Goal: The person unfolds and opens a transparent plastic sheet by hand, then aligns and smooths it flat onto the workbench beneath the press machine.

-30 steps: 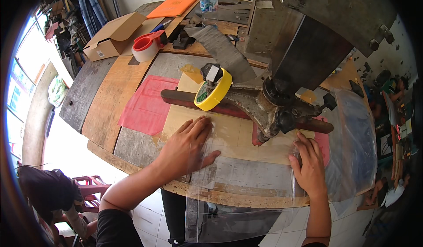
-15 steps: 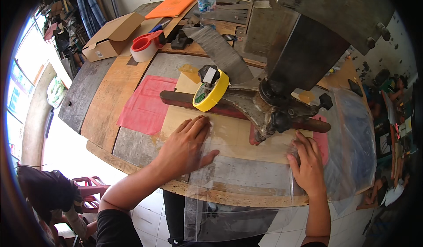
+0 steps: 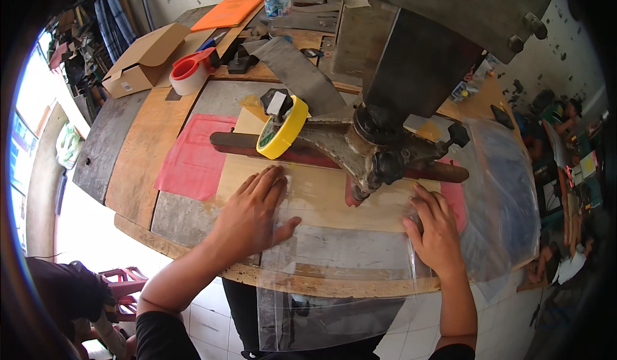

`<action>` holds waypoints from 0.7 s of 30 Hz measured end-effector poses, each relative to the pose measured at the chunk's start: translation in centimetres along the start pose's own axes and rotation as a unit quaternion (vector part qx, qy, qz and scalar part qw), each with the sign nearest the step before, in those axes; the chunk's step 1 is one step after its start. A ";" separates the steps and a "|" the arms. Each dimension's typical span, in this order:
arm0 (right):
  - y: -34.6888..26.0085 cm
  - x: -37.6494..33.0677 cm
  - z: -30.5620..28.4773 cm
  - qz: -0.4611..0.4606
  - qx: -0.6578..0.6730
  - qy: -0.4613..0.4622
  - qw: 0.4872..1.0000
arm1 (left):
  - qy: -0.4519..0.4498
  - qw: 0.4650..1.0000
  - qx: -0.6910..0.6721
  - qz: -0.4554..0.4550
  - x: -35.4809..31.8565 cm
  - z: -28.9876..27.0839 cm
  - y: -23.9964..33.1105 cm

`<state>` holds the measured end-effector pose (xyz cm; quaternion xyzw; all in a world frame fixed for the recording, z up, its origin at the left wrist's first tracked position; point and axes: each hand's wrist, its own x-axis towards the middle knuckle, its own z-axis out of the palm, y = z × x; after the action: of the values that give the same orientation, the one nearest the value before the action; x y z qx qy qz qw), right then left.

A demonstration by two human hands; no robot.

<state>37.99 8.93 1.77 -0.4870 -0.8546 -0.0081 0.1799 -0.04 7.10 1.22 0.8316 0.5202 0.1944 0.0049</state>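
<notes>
A clear plastic sheet [image 3: 334, 321] lies over the table's near edge and hangs down in front. My left hand [image 3: 257, 209] rests flat on its left part, fingers stretched toward the machine, thumb spread. On the right side my right hand [image 3: 434, 231] lies on the sheet with its fingers slightly bent and apart. Beneath the sheet is a tan board [image 3: 321, 199]. Just beyond my fingertips runs the long dark bar [image 3: 225, 143] of a metal press [image 3: 379, 135]. A yellow tape roll [image 3: 283, 128] hangs on a knob at the bar's left.
A red sheet [image 3: 189, 157] lies left of the board. Behind stand a cardboard box [image 3: 138, 64], a red tape dispenser [image 3: 193, 71], an orange folder [image 3: 228, 13] and a water bottle [image 3: 277, 3]. More clear plastic [image 3: 501, 193] covers the right. Another person [image 3: 64, 296] is at lower left.
The whole view has shifted, so the table and press appear farther left. Both hands stay in about the same places on the plastic sheet.
</notes>
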 end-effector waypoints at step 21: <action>-0.5 0.0 0.0 0.022 0.014 -0.020 0.999 | -0.015 1.000 -0.008 -0.013 -0.2 -0.1 -0.1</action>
<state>37.61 8.69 1.87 -0.5028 -0.8474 0.0173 0.1699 -0.28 6.94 1.22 0.8277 0.5290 0.1859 0.0214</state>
